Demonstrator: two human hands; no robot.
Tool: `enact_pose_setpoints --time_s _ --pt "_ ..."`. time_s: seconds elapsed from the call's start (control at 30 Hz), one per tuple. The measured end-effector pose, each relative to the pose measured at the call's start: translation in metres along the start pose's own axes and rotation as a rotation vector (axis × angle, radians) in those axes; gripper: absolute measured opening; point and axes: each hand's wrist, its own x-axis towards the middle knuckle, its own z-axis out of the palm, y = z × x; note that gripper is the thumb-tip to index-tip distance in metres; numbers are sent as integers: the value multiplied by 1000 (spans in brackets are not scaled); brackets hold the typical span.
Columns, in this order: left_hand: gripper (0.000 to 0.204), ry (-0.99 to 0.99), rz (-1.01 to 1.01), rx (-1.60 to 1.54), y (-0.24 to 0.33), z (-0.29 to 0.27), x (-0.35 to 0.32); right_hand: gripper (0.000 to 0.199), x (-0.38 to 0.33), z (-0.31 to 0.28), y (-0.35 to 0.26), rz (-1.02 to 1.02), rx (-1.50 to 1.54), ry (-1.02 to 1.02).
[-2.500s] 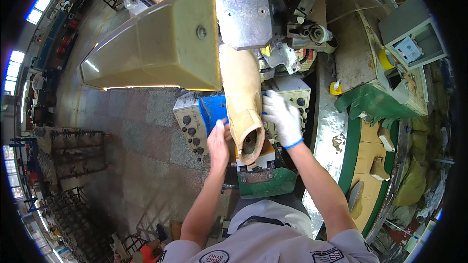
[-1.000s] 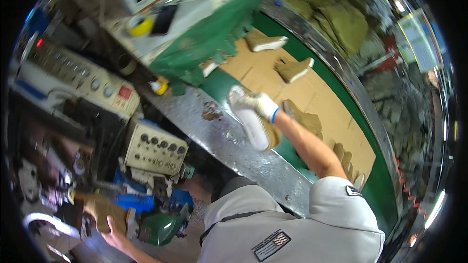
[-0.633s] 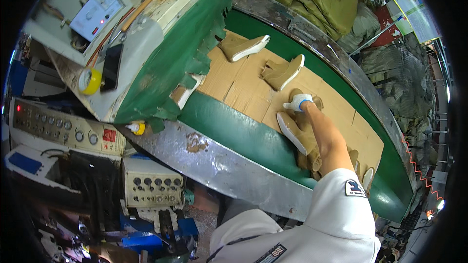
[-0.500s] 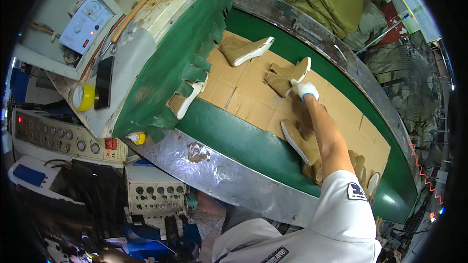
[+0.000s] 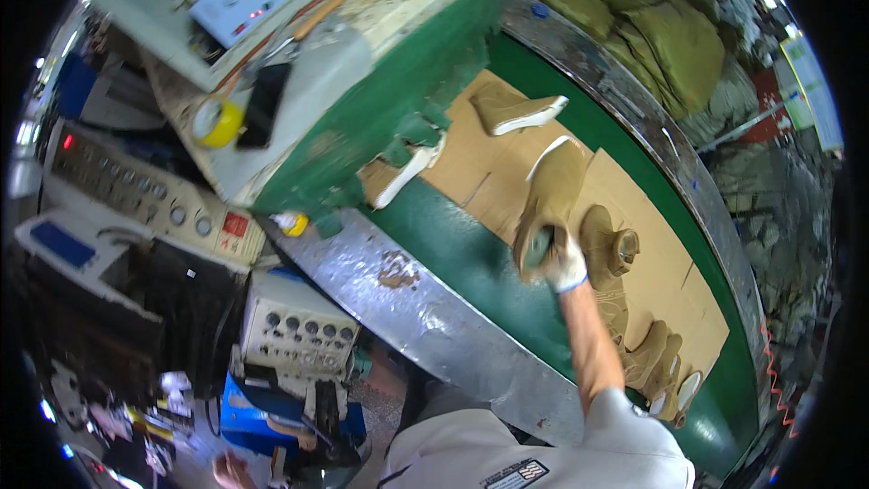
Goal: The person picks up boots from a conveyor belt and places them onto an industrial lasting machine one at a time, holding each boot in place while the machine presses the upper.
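A tan ankle boot (image 5: 554, 186) with a pale sole edge is lifted in my right hand (image 5: 568, 264), which wears a white glove. The fingers are closed on the rim of the boot's shaft. Its opening faces me, with something greenish inside, and its toe points away. Just right of the hand stands another tan boot (image 5: 599, 240) on the cardboard sheet (image 5: 665, 244). Farther off, a third boot (image 5: 514, 110) lies on its side with its white sole showing. My left hand does not show.
Several boots (image 5: 647, 358) lie at the right end of the green trough (image 5: 434, 235). One boot (image 5: 403, 177) pokes through the torn green curtain (image 5: 317, 154). A metal rim (image 5: 362, 258) borders the trough. A hammer (image 5: 335, 4), phone (image 5: 265, 104) and yellow tape roll (image 5: 215, 122) lie left. A blurred bare hand (image 5: 233, 471) shows low left.
My right hand has drawn nearer to me, now holding a boot up off the cardboard with its opening turned toward me. The whole view has shifted and tilted a little.
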Motion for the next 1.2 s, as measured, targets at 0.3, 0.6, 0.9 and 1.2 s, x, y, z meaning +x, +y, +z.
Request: enact_pose_setpoints --time_s 0.3,0.6,0.9,1.2 --pt "30 -396 19 -994 255 78 -23 56 -86 377 214 561 90 -70" --pt "11 -90 36 -952 174 20 11 68 -135 527 339 791 -509 -425" --pt "35 358 -113 -1151 108 1 40 52 -181 594 404 1153 -307 -42" --pt "24 78 -83 -1046 75 3 80 65 -148 578 441 843 -688 -505"
